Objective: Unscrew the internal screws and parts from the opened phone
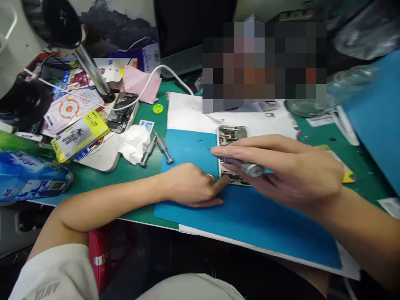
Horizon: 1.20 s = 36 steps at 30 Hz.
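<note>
An opened smartphone point(233, 134) with its inner parts exposed lies on a blue mat point(193, 143). My left hand point(195, 185) rests at its lower left, the index fingertip pressed on the phone's corner and other fingers curled in. Above the phone, my right hand point(281, 166) grips a small grey screwdriver point(250, 167) in a pinch. The driver's thin tip points left, past the phone's left edge, over the mat. My right hand covers part of the phone. Tiny dark bits point(200, 140) sit on the mat left of the phone.
Two more screwdrivers point(162, 148) lie left of the mat, beside a crumpled tissue point(135, 141). A disassembled phone point(122, 112), a yellow battery box point(80, 135) and a lamp post point(95, 71) crowd the left. A blue tissue pack point(31, 175) stands at the left edge. A blurred patch hides the back.
</note>
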Each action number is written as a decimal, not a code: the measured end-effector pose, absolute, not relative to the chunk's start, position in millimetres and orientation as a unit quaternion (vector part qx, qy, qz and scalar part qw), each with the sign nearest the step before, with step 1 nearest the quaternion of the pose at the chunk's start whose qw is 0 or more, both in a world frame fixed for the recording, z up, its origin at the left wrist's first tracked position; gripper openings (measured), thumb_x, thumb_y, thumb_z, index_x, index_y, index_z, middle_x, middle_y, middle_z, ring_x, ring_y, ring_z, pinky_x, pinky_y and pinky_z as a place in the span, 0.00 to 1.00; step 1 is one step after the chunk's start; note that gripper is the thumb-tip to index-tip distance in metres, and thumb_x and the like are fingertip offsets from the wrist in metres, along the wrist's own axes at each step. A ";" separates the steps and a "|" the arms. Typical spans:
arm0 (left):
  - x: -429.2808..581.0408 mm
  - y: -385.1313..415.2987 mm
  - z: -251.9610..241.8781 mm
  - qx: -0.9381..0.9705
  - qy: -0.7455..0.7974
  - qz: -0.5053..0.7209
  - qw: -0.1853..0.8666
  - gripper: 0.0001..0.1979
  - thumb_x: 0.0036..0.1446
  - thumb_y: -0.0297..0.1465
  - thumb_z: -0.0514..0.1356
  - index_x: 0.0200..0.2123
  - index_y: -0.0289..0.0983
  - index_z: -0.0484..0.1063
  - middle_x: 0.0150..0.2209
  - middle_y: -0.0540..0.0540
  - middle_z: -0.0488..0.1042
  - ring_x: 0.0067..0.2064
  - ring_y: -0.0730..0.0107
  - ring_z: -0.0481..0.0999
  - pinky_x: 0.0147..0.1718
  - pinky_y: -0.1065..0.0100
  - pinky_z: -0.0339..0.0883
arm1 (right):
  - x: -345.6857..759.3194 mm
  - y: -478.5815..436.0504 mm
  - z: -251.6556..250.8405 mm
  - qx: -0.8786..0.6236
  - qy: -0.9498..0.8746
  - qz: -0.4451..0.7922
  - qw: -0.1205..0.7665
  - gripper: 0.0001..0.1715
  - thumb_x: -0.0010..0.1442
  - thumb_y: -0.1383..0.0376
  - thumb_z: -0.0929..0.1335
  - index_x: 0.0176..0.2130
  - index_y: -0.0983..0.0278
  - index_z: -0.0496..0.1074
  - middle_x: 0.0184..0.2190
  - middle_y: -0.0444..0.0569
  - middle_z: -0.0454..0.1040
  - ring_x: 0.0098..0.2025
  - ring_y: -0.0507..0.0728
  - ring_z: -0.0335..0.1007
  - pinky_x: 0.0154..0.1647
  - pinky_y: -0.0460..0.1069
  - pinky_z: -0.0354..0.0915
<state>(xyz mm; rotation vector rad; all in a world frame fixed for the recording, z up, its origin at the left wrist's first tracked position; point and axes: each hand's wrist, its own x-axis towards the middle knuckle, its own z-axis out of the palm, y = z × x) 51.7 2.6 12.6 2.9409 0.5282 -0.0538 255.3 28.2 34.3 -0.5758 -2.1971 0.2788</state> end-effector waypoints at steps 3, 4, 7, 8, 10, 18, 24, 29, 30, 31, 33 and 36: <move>51.5 1.4 10.3 0.981 0.170 -0.007 0.087 0.27 0.73 0.41 0.45 0.61 0.24 0.64 0.33 0.39 0.79 0.33 0.56 0.80 0.23 0.59 0.62 | 221.1 57.2 36.3 -0.085 -0.933 -0.048 0.348 0.20 0.67 0.71 0.64 0.57 0.58 0.71 0.47 0.47 0.81 0.41 0.59 0.78 0.35 0.54 0.77; 51.4 0.9 9.4 0.981 0.173 0.000 0.089 0.27 0.73 0.40 0.45 0.60 0.24 0.66 0.32 0.39 0.79 0.32 0.56 0.80 0.23 0.59 0.62 | 210.2 66.6 34.5 -0.065 -0.943 -0.067 0.320 0.18 0.68 0.71 0.63 0.54 0.58 0.72 0.48 0.46 0.81 0.40 0.57 0.77 0.34 0.53 0.76; 51.7 -0.7 6.5 0.980 0.175 0.034 0.092 0.26 0.72 0.40 0.48 0.58 0.23 0.68 0.30 0.40 0.78 0.27 0.58 0.78 0.20 0.60 0.58 | 187.2 86.2 26.8 -0.038 -0.975 -0.082 0.202 0.14 0.68 0.73 0.61 0.44 0.62 0.74 0.51 0.49 0.79 0.41 0.57 0.76 0.33 0.52 0.74; 51.9 -1.0 5.6 0.979 0.174 0.045 0.093 0.26 0.72 0.40 0.48 0.58 0.23 0.68 0.30 0.40 0.78 0.26 0.59 0.77 0.19 0.60 0.57 | 183.3 89.2 24.4 -0.039 -0.983 -0.077 0.162 0.15 0.68 0.74 0.60 0.42 0.64 0.75 0.52 0.51 0.79 0.43 0.57 0.76 0.35 0.52 0.75; 52.2 -1.2 4.2 0.979 0.170 0.062 0.095 0.25 0.72 0.39 0.49 0.57 0.22 0.68 0.30 0.41 0.78 0.26 0.60 0.77 0.19 0.60 0.55 | 179.9 90.7 20.8 -0.050 -0.991 -0.064 0.102 0.16 0.68 0.75 0.59 0.44 0.66 0.75 0.55 0.54 0.77 0.46 0.58 0.75 0.40 0.52 0.75; 51.3 -0.6 2.8 0.978 0.172 0.052 0.105 0.25 0.72 0.38 0.49 0.58 0.22 0.67 0.30 0.42 0.79 0.28 0.58 0.79 0.18 0.58 0.52 | 182.6 81.9 19.8 -0.078 -0.989 -0.050 0.114 0.21 0.70 0.73 0.57 0.51 0.69 0.74 0.57 0.58 0.75 0.52 0.61 0.74 0.45 0.54 0.75; 51.1 -0.3 3.5 0.981 0.169 0.040 0.091 0.27 0.72 0.39 0.49 0.59 0.21 0.67 0.29 0.42 0.78 0.28 0.58 0.79 0.20 0.58 0.56 | 170.0 77.6 30.4 -0.075 -0.984 -0.080 0.144 0.16 0.70 0.72 0.60 0.47 0.67 0.75 0.50 0.55 0.78 0.46 0.58 0.73 0.41 0.51 0.72; 48.7 1.5 4.8 0.986 0.150 0.035 0.060 0.30 0.72 0.41 0.48 0.59 0.18 0.66 0.30 0.40 0.79 0.30 0.55 0.79 0.25 0.57 0.64 | 140.8 77.1 47.7 -0.049 -0.997 -0.060 0.012 0.09 0.66 0.73 0.65 0.44 0.66 0.74 0.43 0.54 0.76 0.43 0.57 0.70 0.31 0.49 0.63; 48.2 1.9 4.3 0.987 0.146 0.034 0.058 0.30 0.72 0.41 0.47 0.59 0.18 0.66 0.30 0.40 0.79 0.29 0.55 0.79 0.26 0.57 0.65 | 134.2 76.8 52.0 -0.037 -0.998 -0.050 -0.017 0.07 0.65 0.72 0.66 0.42 0.66 0.74 0.43 0.54 0.75 0.43 0.58 0.69 0.31 0.49 0.62; 47.7 2.4 3.5 0.987 0.144 0.034 0.057 0.30 0.72 0.41 0.47 0.59 0.19 0.66 0.30 0.40 0.79 0.28 0.56 0.79 0.27 0.58 0.66 | 127.9 76.0 56.6 -0.028 -0.997 -0.046 -0.049 0.07 0.65 0.71 0.67 0.43 0.66 0.74 0.44 0.54 0.74 0.45 0.59 0.69 0.31 0.49 0.62; 47.0 3.6 2.0 0.987 0.143 0.041 0.055 0.28 0.72 0.41 0.48 0.57 0.21 0.68 0.34 0.38 0.80 0.30 0.57 0.79 0.32 0.58 0.69 | 116.9 73.2 65.6 -0.008 -0.995 -0.038 -0.090 0.08 0.66 0.71 0.66 0.44 0.66 0.74 0.45 0.55 0.73 0.47 0.61 0.69 0.32 0.50 0.62; 45.8 5.5 1.8 0.986 0.151 0.052 0.046 0.24 0.71 0.42 0.51 0.54 0.26 0.72 0.40 0.35 0.81 0.38 0.54 0.81 0.45 0.57 0.70 | 105.8 66.5 78.4 -0.014 -0.990 -0.027 -0.138 0.12 0.68 0.72 0.63 0.48 0.68 0.73 0.49 0.57 0.73 0.51 0.62 0.70 0.37 0.52 0.65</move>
